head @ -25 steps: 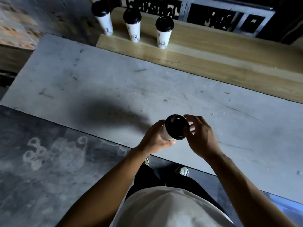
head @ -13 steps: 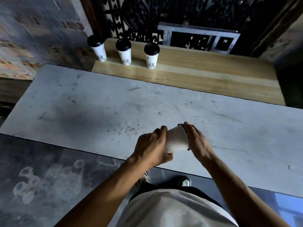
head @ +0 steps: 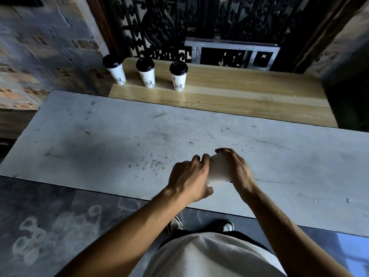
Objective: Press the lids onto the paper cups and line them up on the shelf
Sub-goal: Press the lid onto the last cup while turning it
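While the cup (head: 218, 170) lies tipped nearly on its side between both hands, just above the near part of the counter (head: 99, 136), the step in hand looks like seating its lid. The left hand (head: 189, 177) is wrapped around the cup's base end, fingers curled over the white wall; the right hand (head: 237, 168) is cupped over the mouth end, so the lid is almost wholly hidden and only a thin dark edge shows under the palm. Whether the lid has snapped home all round cannot be told from here. To do this well, the squeeze should run along the cup's axis, palm against lid and left hand bracing the base, not across the paper wall, which would likely buckle under a sideways pinch. Working the right fingers round the rim, pressing each part in turn, would probably close any gap better than one hard push. Holding it tipped is fine only if the cup is empty; that cannot be seen. On the shelf (head: 239, 90) at the far side, three lidded cups (head: 145, 73) stand upright in a row at the left end, evenly spaced, so the next place is to the right of the third, with a like gap, and the cup should be turned upright before it travels there.
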`<action>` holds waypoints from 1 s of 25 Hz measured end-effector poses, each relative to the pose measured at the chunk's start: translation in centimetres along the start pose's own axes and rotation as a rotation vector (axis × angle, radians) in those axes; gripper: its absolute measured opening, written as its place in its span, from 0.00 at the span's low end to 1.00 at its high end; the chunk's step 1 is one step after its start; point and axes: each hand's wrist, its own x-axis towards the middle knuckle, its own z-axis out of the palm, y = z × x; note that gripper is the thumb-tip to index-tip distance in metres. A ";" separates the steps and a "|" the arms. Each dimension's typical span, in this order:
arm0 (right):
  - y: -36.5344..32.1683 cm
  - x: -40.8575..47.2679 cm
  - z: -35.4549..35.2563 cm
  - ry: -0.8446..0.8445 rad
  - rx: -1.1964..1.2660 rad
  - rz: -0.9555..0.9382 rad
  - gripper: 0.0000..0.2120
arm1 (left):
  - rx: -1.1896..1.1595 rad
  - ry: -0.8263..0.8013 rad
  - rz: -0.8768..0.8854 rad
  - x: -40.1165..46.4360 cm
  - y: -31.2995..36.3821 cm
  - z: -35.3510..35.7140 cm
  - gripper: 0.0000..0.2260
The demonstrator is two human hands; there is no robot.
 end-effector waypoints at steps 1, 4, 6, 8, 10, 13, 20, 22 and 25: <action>0.0 0.2 -0.2 -0.015 -0.003 0.019 0.18 | -0.009 -0.008 -0.008 0.1 0.0 0.1 0.29; 0.4 0.6 -0.7 -0.095 0.208 0.104 0.24 | -0.218 -0.027 -0.085 0.1 -0.2 0.5 0.30; 0.9 1.1 -0.9 -0.105 0.410 0.114 0.27 | -0.531 -0.074 -0.216 0.0 -0.5 0.6 0.32; 1.0 1.2 -0.8 -0.082 0.530 0.112 0.26 | -0.814 -0.119 -0.332 -0.1 -0.6 1.0 0.32; 1.1 1.2 -0.5 -0.079 0.572 0.087 0.22 | -1.090 -0.115 -0.419 -0.1 -0.3 1.4 0.29; 1.2 1.1 -0.2 -0.105 0.521 0.015 0.19 | -1.445 -0.134 -0.530 -0.3 0.2 1.3 0.27; 1.5 0.4 0.8 -0.208 0.482 0.000 0.18 | -1.677 -0.189 -0.604 -0.5 0.9 0.3 0.26; 1.6 -0.1 1.0 -0.223 0.494 0.018 0.18 | -1.664 -0.172 -0.632 -0.5 1.1 0.3 0.24; 1.6 -0.4 0.9 -0.220 0.527 0.059 0.19 | -1.684 -0.168 -0.653 -0.6 1.3 0.4 0.25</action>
